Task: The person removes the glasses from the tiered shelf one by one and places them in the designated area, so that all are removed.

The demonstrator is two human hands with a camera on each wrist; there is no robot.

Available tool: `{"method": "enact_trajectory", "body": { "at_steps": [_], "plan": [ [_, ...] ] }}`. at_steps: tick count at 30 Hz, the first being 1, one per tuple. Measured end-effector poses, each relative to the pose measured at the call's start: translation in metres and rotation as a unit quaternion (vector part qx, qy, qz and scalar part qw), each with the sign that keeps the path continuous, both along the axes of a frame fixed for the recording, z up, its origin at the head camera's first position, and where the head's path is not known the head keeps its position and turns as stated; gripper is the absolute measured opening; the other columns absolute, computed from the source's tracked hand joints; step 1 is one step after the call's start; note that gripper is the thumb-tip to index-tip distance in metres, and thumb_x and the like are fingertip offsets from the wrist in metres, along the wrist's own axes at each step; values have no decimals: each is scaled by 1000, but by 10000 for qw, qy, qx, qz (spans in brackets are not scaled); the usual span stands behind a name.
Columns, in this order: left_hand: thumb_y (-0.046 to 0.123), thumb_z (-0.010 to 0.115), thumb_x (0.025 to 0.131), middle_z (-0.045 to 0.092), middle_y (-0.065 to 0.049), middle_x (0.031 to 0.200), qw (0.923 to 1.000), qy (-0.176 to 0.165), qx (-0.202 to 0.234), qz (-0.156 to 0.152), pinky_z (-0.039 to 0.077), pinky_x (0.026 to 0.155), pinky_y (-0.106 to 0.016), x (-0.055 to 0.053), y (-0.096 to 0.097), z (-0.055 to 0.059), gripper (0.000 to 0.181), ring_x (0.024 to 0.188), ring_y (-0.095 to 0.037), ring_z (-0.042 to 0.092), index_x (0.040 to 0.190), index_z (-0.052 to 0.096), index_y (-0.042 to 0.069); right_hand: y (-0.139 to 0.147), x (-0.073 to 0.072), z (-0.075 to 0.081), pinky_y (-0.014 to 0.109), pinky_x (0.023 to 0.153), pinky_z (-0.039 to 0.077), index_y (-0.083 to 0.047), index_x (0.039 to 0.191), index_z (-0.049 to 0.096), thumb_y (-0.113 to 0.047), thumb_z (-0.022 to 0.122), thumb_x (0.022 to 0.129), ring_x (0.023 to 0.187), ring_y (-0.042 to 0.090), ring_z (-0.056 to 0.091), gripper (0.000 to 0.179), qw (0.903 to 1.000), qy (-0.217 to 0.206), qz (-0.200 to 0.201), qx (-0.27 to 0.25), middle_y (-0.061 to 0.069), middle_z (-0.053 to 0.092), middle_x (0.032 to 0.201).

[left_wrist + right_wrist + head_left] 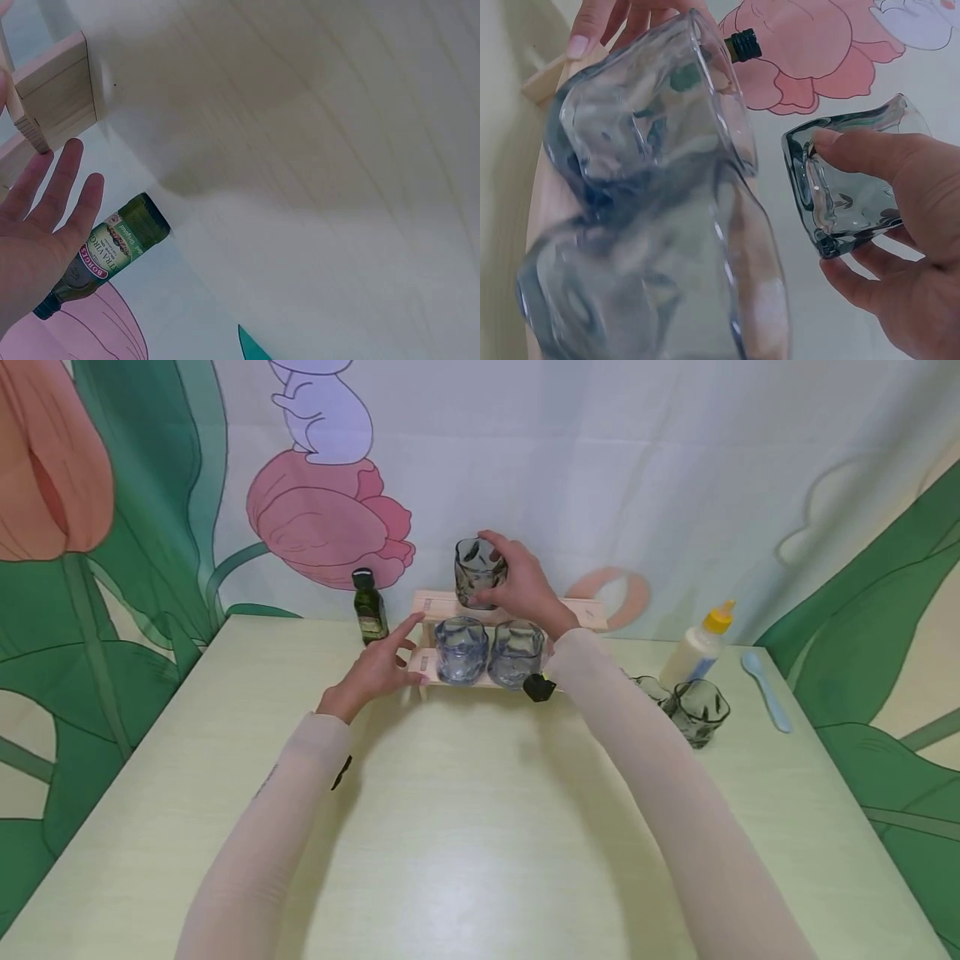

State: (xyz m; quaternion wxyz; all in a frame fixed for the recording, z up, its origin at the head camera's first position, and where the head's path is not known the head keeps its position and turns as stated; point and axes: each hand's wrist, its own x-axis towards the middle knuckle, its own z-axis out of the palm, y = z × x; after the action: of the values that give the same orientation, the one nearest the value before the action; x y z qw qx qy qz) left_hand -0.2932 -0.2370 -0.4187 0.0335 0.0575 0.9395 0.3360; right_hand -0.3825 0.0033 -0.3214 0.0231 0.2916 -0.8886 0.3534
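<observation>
My right hand [531,583] holds a grey-tinted glass [472,578] by its sides, upright over the upper step of a small two-step wooden shelf [587,612]. In the right wrist view the thumb lies along one side of this glass [855,187], the fingers on the other. My left hand [372,670] grips the left end of the shelf's lower step, thumb at the front edge; its outer fingers are spread in the left wrist view. Two bluish clear glasses [461,652] [516,656] stand side by side on that lower step.
A green oil bottle [370,610] stands just left of the shelf. At the right are two more grey glasses [700,710], one partly behind my right sleeve, a white bottle with a yellow nozzle [693,652] and a light-blue spoon [765,692]. A printed curtain [525,460] hangs behind.
</observation>
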Motion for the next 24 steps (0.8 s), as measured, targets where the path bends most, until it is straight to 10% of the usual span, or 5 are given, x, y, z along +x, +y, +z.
{"method": "enact_trajectory", "body": {
  "at_steps": [24],
  "plan": [
    [15, 82, 83, 55, -20, 141, 10000, 34, 0, -29, 53, 95, -53, 2, 1, 1, 107, 114, -40, 63, 160, 12, 39, 54, 26, 11, 49, 97, 44, -22, 156, 32, -20, 84, 79, 115, 31, 52, 93, 9997, 174, 132, -140, 16, 53, 129]
  ]
}}
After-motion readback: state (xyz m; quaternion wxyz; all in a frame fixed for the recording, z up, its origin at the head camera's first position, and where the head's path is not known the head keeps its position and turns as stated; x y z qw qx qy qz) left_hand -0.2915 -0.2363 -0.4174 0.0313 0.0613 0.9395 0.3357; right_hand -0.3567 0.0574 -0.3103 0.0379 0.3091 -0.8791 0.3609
